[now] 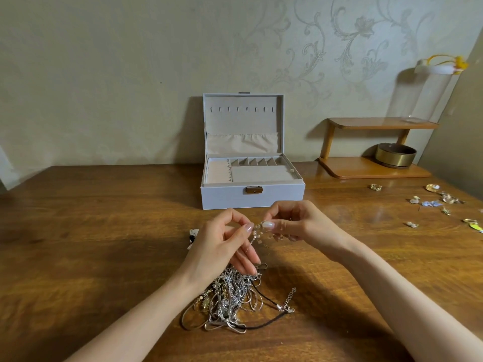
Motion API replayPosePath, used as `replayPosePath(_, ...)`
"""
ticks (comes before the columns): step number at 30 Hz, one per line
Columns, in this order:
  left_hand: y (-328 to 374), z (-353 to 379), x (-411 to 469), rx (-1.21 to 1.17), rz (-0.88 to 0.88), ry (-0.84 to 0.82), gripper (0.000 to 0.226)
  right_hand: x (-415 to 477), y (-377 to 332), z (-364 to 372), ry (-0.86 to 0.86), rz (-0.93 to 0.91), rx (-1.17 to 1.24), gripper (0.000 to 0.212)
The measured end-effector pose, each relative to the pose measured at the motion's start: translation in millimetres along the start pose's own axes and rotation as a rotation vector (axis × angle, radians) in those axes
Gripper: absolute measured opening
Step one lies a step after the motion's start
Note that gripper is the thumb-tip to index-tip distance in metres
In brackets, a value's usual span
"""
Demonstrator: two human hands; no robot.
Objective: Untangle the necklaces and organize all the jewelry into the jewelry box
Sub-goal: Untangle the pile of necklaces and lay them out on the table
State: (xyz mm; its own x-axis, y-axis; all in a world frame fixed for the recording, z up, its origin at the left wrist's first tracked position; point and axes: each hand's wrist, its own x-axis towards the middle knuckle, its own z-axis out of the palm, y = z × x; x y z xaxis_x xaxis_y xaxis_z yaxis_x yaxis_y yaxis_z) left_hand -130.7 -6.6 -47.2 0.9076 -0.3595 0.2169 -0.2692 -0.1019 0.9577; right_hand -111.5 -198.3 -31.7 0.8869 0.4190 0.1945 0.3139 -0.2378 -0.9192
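Observation:
A white jewelry box [227, 197] stands open at the back middle of the wooden table, its lid upright and its beige compartments bare. In front of it my left hand [222, 246] and my right hand [300, 223] pinch a thin beaded chain [257, 232] between thumbs and fingers, lifted above the table. Below my left hand lies a tangled pile of necklaces [230, 299], silver and gold chains with a black cord. Part of the pile is hidden under my left hand.
Several loose earrings and small gold pieces [441, 202] are scattered at the right edge of the table [91, 231]. A wooden two-tier shelf [371, 168] with a brass bowl [396, 155] stands back right. A small black-and-white item [193, 237] lies left of my left hand.

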Motion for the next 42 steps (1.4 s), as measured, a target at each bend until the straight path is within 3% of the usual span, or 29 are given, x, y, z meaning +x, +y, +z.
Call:
replayPosePath(13, 0.8, 1.2, -1.9, 0.093, 0.105, -0.028, 0.009, -0.2, -2.9, 3.5, 0.062, 0.034, 0.010, 0.028)
replayPosePath(23, -5.2, 0.1, 1.0, 0.138, 0.118, 0.031, 0.007, 0.8, -0.8, 8.8, 0.005, 0.051, 0.071, 0.021)
replayPosePath(33, -0.7, -0.6, 2.2, -0.032, 0.083, 0.026, 0.010, 5.3, 5.2, 6.3, 0.159, 0.074, 0.050, 0.022)
replayPosePath(42, -1.7, -1.7, 2.0, -0.032, 0.063, 0.026, 0.013, 5.5, 6.8, 8.5, 0.057, 0.118, 0.535, 0.021)
